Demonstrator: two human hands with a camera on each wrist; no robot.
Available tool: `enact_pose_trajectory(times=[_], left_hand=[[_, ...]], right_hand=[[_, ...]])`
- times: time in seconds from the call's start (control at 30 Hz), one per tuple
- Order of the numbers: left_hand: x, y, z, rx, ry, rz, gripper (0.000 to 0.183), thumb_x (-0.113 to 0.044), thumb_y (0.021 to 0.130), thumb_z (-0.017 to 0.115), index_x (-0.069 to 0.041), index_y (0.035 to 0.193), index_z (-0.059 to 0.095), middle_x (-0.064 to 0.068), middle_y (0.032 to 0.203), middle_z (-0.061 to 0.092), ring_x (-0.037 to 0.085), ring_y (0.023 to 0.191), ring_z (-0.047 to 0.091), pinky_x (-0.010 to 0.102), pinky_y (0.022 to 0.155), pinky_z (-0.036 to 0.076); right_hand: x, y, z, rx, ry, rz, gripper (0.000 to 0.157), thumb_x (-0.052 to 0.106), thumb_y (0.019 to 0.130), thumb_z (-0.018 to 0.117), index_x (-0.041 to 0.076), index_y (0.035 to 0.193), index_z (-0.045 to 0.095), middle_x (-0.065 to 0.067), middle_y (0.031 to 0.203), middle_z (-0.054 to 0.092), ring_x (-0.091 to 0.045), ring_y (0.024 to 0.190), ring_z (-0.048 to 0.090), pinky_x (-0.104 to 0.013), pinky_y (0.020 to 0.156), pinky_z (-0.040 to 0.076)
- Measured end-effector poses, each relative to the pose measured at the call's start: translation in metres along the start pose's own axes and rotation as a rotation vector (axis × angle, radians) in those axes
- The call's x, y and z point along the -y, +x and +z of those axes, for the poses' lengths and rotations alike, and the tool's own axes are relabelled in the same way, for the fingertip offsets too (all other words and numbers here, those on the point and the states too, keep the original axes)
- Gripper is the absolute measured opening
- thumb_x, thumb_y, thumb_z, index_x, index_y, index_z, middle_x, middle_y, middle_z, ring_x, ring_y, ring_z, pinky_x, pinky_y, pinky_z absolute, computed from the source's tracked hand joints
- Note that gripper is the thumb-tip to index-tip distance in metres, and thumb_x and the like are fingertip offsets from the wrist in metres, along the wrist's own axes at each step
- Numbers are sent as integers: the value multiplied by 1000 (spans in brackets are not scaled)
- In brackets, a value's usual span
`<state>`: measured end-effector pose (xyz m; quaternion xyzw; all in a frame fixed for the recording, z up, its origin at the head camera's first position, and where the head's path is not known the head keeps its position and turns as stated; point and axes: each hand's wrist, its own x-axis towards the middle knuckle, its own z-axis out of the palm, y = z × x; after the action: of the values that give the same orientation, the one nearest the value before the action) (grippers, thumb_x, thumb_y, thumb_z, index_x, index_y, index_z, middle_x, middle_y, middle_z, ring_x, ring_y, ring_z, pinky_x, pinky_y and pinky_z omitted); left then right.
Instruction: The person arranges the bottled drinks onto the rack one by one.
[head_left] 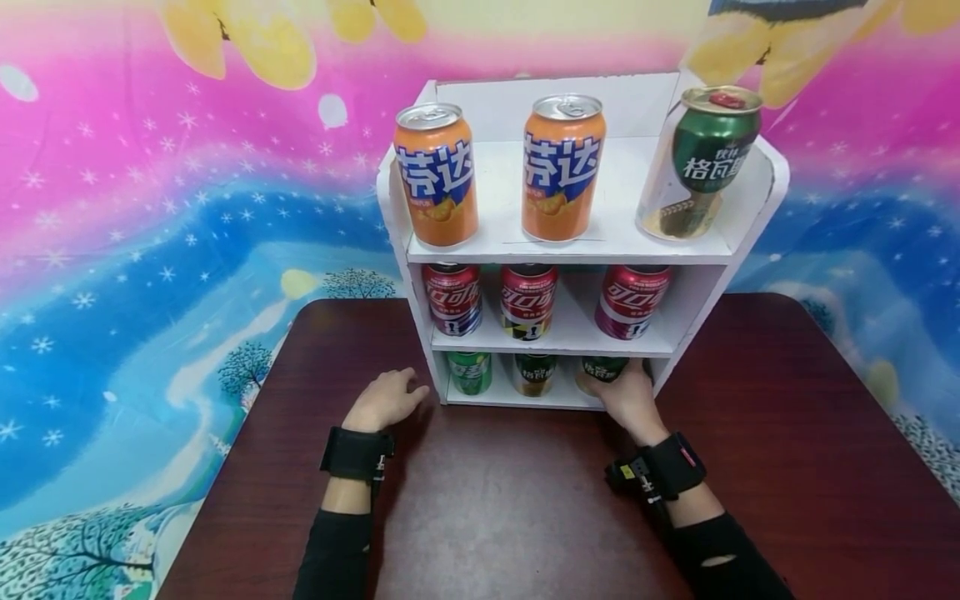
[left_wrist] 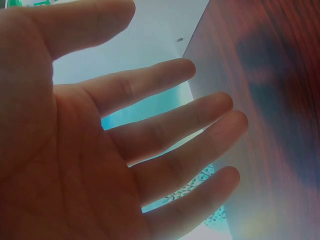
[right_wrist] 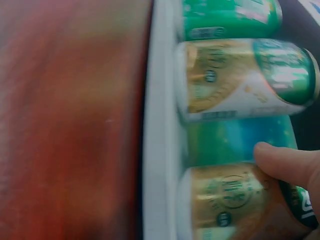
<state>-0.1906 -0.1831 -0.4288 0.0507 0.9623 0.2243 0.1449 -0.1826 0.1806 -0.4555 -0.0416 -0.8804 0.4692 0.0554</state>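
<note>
My right hand [head_left: 627, 393] reaches into the bottom tier of a white three-tier shelf [head_left: 562, 347] and holds a green, white and gold drink can [right_wrist: 227, 195] at its right end. The thumb [right_wrist: 285, 162] lies along the can's upper part in the right wrist view; the other fingers are hidden behind it. Beside that can stands a matching one [head_left: 534, 377], then a green can [head_left: 469, 373] at the left end. My left hand [head_left: 386, 400] hovers by the shelf's lower left corner, its fingers spread and holding nothing in the left wrist view.
Two orange soda cans [head_left: 558, 183] and a green and white can [head_left: 708, 158] stand on the top tier. Three red cola cans [head_left: 529, 304] fill the middle tier. The shelf stands on a dark wooden table [head_left: 517, 500], with a colourful printed cloth [head_left: 187, 208] behind.
</note>
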Motion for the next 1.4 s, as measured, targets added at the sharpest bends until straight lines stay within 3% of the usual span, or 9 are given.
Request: enact_pose_trajectory(times=[0.13, 0.23, 0.5, 0.6, 0.7, 1.03, 1.4], left_hand=[[-1, 0, 0, -3, 6, 5, 52, -31, 96, 54, 2, 135, 47, 23, 127, 54, 36, 116, 51, 52, 94, 41], [-1, 0, 0, -2, 7, 8, 52, -31, 96, 54, 2, 135, 48, 23, 127, 54, 36, 116, 51, 52, 93, 41], [0, -1, 0, -2, 5, 18, 51, -30, 96, 55, 3, 134, 48, 22, 125, 55, 35, 114, 53, 51, 92, 42], [0, 0, 0, 0, 8, 20, 51, -31, 96, 54, 3, 135, 48, 22, 126, 54, 36, 116, 52, 51, 93, 42], [1, 1, 0, 0, 13, 19, 51, -30, 96, 54, 3, 135, 47, 23, 127, 54, 36, 117, 50, 51, 94, 41], [2, 1, 3, 0, 7, -11, 54, -32, 96, 54, 2, 136, 46, 23, 131, 51, 37, 121, 47, 53, 96, 39], [2, 1, 1, -1, 9, -8, 53, -32, 96, 54, 3, 136, 47, 23, 128, 53, 36, 118, 50, 52, 94, 40]], right_hand=[[2, 1, -5, 81, 49, 24, 87, 29, 82, 74, 1, 143, 19, -25, 136, 38, -39, 124, 39, -52, 100, 33], [3, 1, -6, 78, 49, 26, 86, 27, 82, 74, -1, 143, 21, -25, 135, 39, -38, 123, 41, -51, 100, 34], [9, -3, 4, -175, 26, -75, 74, 29, 75, 79, 0, 132, 40, -21, 123, 51, -33, 112, 50, -48, 93, 39], [8, -2, 8, -216, 12, -97, 75, 29, 75, 78, 0, 133, 39, -20, 122, 51, -32, 112, 50, -47, 93, 40], [7, 0, 8, -195, -5, -92, 77, 32, 78, 76, 0, 136, 36, -22, 125, 49, -33, 114, 49, -48, 94, 40], [5, 2, -7, -6, -70, -96, 75, 36, 84, 71, 0, 137, 33, -23, 132, 43, -35, 119, 44, -53, 98, 35], [9, 0, 2, -135, -64, -129, 78, 24, 77, 78, -1, 135, 33, -23, 127, 46, -37, 116, 47, -52, 94, 39]])
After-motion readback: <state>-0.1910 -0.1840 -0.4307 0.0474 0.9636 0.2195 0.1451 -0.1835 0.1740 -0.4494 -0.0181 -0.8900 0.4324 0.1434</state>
